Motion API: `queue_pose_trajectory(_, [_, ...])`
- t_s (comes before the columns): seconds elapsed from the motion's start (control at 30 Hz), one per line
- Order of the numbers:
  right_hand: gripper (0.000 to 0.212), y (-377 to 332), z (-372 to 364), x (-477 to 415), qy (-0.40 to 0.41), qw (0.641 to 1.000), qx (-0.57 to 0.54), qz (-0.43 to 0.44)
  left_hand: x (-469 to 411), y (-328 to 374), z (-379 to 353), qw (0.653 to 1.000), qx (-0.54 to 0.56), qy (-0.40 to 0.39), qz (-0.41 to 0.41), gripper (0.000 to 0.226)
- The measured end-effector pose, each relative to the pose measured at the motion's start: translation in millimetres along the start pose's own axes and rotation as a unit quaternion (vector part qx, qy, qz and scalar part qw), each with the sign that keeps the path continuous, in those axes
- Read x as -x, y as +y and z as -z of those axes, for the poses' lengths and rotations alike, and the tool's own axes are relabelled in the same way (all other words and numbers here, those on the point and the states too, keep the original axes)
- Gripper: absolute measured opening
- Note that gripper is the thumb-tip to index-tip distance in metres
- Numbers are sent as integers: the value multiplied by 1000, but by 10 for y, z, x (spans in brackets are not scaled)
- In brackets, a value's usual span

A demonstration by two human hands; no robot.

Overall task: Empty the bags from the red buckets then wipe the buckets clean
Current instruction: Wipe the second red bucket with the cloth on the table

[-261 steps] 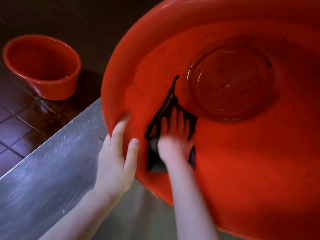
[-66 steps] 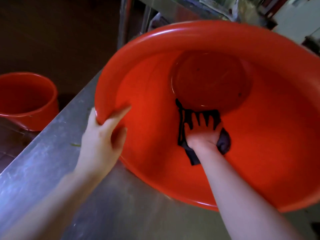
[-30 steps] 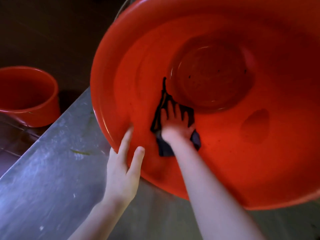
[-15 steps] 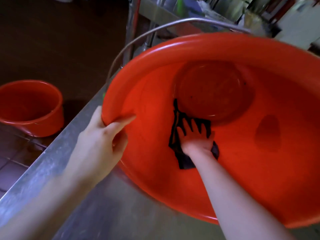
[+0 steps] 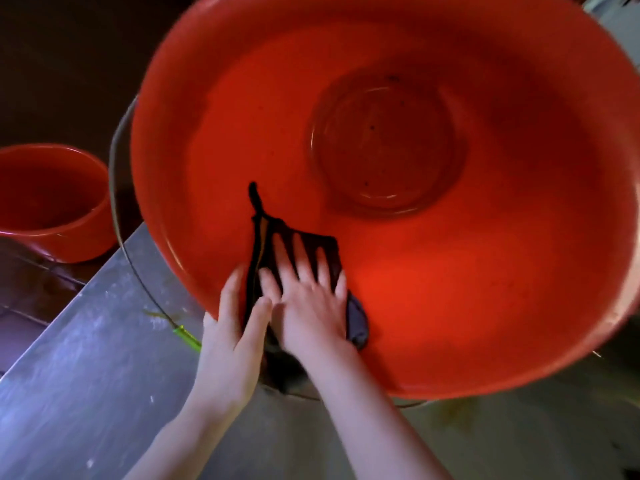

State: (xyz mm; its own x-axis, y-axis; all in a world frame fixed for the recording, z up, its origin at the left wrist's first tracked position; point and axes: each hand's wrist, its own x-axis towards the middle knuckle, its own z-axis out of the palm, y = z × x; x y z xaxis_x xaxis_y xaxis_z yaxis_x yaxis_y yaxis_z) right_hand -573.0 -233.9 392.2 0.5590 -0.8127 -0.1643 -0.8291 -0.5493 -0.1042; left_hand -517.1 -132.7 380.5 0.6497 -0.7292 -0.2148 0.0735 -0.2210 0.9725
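– Two hands are in view; what is each one doing?
– The right hand [image 5: 311,306] lies flat with its fingers spread, pressing a dark cloth [image 5: 325,249] against the inner wall of the large red bucket [image 5: 467,289]. Just beside it, the left hand [image 5: 230,341] braces the bucket's near rim. The one finger and thumb that show are laid straight against the plastic. Its other fingers are hidden, so whether they hook round the rim cannot be told.

– How does that bucket look?
– It is glossy orange-red plastic, wide and round, tipped so its mouth faces the person. Beyond the right hand's fingertips sits the round, sunken bottom, darker than the walls, with a shiny ring and a few small black specks. A thin wire handle [image 5: 116,188] curves down outside the rim, beyond the left hand.

– Where does it rest?
– It rests on a scuffed steel counter [image 5: 86,393], which runs under both forearms. A small green scrap [image 5: 187,336] lies on the steel just left of the left hand.

– And the cloth?
– It is nearly black. One narrow tail points up the wall past the right hand's fingers, and a bunched end bulges out by the heel of that hand.

– Anything else red?
– A second red bucket [image 5: 52,202], smaller in view, stands upright on the dark tiled floor [image 5: 20,306], well to the left of the left hand.
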Motion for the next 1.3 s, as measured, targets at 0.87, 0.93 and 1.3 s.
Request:
queue_pose_trajectory(0.87, [55,94,188,-1088,-21,971,-125,-204,149,33,199,994,60,-71,55,54])
queue_pose_trajectory(0.93, [57,17,152,-866,-6,981,-98,-165,162,39,207,992,77,-71,65,51])
queue_pose_trajectory(1.3, [63,-17,71,35,-40,995,60,-73,192,235,343,988,18,-105,112,55])
